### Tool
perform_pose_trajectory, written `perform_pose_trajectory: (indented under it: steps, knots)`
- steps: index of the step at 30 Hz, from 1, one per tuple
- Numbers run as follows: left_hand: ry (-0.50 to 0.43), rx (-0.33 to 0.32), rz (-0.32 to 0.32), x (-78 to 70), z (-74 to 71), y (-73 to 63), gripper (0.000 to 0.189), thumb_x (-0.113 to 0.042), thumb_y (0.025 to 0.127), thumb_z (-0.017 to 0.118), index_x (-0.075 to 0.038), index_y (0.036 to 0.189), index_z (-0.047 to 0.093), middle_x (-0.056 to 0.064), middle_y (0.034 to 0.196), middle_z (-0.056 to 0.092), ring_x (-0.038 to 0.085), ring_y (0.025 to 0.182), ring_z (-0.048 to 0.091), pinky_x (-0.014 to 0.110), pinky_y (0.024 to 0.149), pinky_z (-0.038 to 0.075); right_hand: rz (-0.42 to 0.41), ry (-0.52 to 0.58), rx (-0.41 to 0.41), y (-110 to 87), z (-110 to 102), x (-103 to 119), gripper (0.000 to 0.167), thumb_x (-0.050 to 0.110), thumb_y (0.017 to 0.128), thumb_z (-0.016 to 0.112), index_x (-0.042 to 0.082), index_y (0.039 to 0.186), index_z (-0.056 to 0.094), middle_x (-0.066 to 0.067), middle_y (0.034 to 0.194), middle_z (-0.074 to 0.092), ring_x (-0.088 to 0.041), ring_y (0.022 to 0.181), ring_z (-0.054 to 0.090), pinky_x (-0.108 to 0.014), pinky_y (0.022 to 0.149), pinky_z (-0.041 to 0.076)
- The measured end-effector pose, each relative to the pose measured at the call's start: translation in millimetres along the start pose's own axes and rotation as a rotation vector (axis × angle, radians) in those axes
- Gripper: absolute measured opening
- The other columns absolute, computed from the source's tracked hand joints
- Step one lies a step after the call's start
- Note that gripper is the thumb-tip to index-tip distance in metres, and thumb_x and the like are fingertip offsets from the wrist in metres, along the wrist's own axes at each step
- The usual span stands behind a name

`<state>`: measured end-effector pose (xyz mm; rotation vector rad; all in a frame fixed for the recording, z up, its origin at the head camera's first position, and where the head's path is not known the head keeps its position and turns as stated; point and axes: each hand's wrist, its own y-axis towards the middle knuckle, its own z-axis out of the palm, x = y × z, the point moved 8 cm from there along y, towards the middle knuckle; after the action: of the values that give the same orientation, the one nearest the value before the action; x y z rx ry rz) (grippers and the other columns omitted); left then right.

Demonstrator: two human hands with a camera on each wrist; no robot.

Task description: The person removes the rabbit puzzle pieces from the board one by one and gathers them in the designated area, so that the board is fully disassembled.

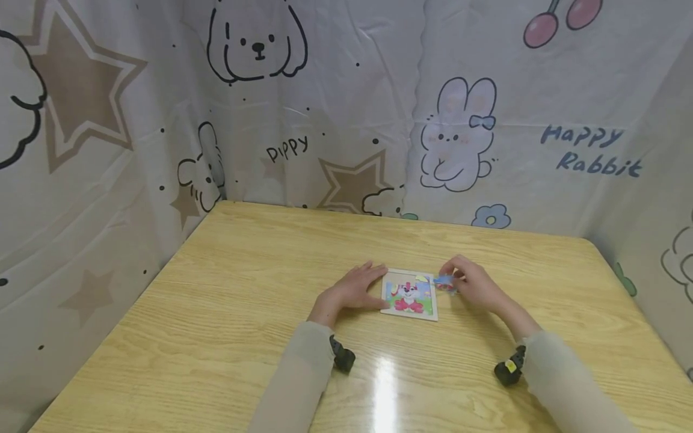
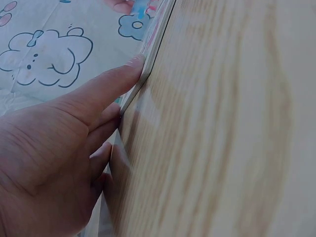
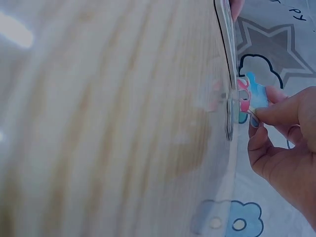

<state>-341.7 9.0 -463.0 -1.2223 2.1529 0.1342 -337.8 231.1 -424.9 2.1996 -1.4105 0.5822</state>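
Observation:
A small jigsaw puzzle board [image 1: 409,316] with a pale frame lies flat on the table. Its picture shows a pink and white cartoon animal on green ground, and a bare tan patch shows near its top. My left hand [image 1: 355,287] rests at the board's left side, fingers straight, thumb on the near corner and fingertips by the far one. In the left wrist view the thumb [image 2: 116,81] presses on the frame's edge. With thumb and fingers my right hand [image 1: 476,285] pinches a blue puzzle piece [image 3: 257,94] with pink and red markings, at the board's right edge.
The wood-grain table [image 1: 227,288] stretches around the board on all sides. Behind it and at both sides hang pale curtains [image 1: 346,120] with cartoon prints. A black wrist camera [image 1: 342,356] sits on the left wrist, another [image 1: 510,368] on the right.

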Motion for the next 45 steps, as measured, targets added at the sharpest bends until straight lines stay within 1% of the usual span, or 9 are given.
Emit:
perform_pose_trajectory:
  steps: [10, 20, 24, 25, 27, 32, 38, 41, 45]
  knots:
    - [0.010, 0.001, -0.004, 2.2, 1.3, 2.0, 0.082, -0.045, 0.089, 0.068, -0.023, 0.156, 0.027, -0.005, 0.165, 0.021, 0.020, 0.156, 0.007, 0.042, 0.129, 0.007, 0.021, -0.008, -0.038, -15.1, -14.5, -15.2, 0.023, -0.015, 0.087, 0.052, 0.000, 0.101, 0.061, -0.019, 0.107, 0.062, -0.040, 0.102, 0.062, -0.053, 0.088, 0.055]
    - [0.009, 0.003, 0.001, 1.3, 0.9, 1.6, 0.082, -0.045, 0.089, 0.068, -0.022, 0.156, 0.027, -0.004, 0.165, 0.021, 0.020, 0.156, 0.006, 0.041, 0.129, 0.006, 0.034, -0.018, -0.042, -26.4, -25.3, -27.9, 0.021, -0.014, 0.086, 0.056, 0.000, 0.099, 0.063, -0.018, 0.105, 0.063, -0.040, 0.100, 0.063, -0.051, 0.087, 0.056]
    - [0.008, 0.006, 0.003, 1.8, 1.2, 1.7, 0.082, -0.045, 0.089, 0.068, -0.023, 0.156, 0.026, -0.005, 0.165, 0.020, 0.019, 0.156, 0.006, 0.041, 0.129, 0.006, 0.013, -0.008, -0.065, -30.5, -28.7, -32.9, 0.022, -0.015, 0.085, 0.056, 0.002, 0.096, 0.064, -0.015, 0.100, 0.063, -0.036, 0.094, 0.064, -0.046, 0.081, 0.057]
    - [0.010, 0.006, 0.004, 1.9, 1.1, 1.8, 0.082, -0.045, 0.089, 0.068, -0.023, 0.156, 0.026, -0.005, 0.165, 0.020, 0.019, 0.156, 0.006, 0.041, 0.129, 0.006, -0.002, -0.003, -0.077, -31.4, -29.6, -33.5, 0.022, -0.016, 0.084, 0.056, 0.002, 0.095, 0.064, -0.014, 0.097, 0.063, -0.033, 0.091, 0.065, -0.042, 0.078, 0.058]
    - [0.007, 0.005, 0.005, 1.9, 1.1, 1.9, 0.082, -0.045, 0.089, 0.068, -0.022, 0.156, 0.026, -0.005, 0.165, 0.020, 0.020, 0.156, 0.006, 0.042, 0.129, 0.006, -0.002, 0.008, -0.079, -32.6, -30.4, -35.4, 0.023, -0.016, 0.084, 0.055, 0.002, 0.095, 0.063, -0.014, 0.097, 0.062, -0.032, 0.089, 0.064, -0.041, 0.076, 0.058]
    - [0.013, 0.005, 0.011, 2.1, 1.5, 2.1, 0.083, -0.045, 0.089, 0.068, -0.021, 0.156, 0.027, -0.004, 0.165, 0.021, 0.020, 0.156, 0.006, 0.042, 0.129, 0.006, 0.059, 0.009, -0.041, -31.7, -28.4, -40.7, 0.023, -0.015, 0.086, 0.055, 0.001, 0.100, 0.063, -0.018, 0.103, 0.063, -0.034, 0.094, 0.063, -0.041, 0.080, 0.057]
    - [0.013, -0.001, 0.013, 3.6, 2.3, 3.1, 0.082, -0.045, 0.089, 0.068, -0.021, 0.156, 0.027, -0.004, 0.165, 0.021, 0.020, 0.156, 0.007, 0.041, 0.129, 0.006, 0.099, -0.026, 0.000, -28.3, -25.5, -41.1, 0.020, -0.012, 0.089, 0.054, -0.001, 0.104, 0.063, -0.018, 0.104, 0.063, -0.023, 0.091, 0.058, -0.022, 0.074, 0.049]
    - [0.014, -0.002, 0.012, 3.7, 2.5, 3.6, 0.082, -0.045, 0.089, 0.068, -0.022, 0.156, 0.027, -0.005, 0.165, 0.021, 0.020, 0.156, 0.006, 0.041, 0.129, 0.006, 0.105, -0.029, 0.015, -27.4, -24.5, -43.5, 0.019, -0.011, 0.090, 0.052, -0.003, 0.105, 0.062, -0.018, 0.103, 0.063, -0.022, 0.092, 0.057, -0.023, 0.074, 0.048]
    - [0.015, 0.001, 0.013, 2.2, 1.9, 3.1, 0.082, -0.045, 0.089, 0.068, -0.021, 0.156, 0.026, -0.005, 0.165, 0.021, 0.020, 0.156, 0.006, 0.040, 0.129, 0.005, 0.115, -0.028, 0.037, -26.8, -23.1, -47.5, 0.020, -0.011, 0.091, 0.051, -0.004, 0.106, 0.062, -0.019, 0.104, 0.063, -0.025, 0.094, 0.057, -0.030, 0.078, 0.050]
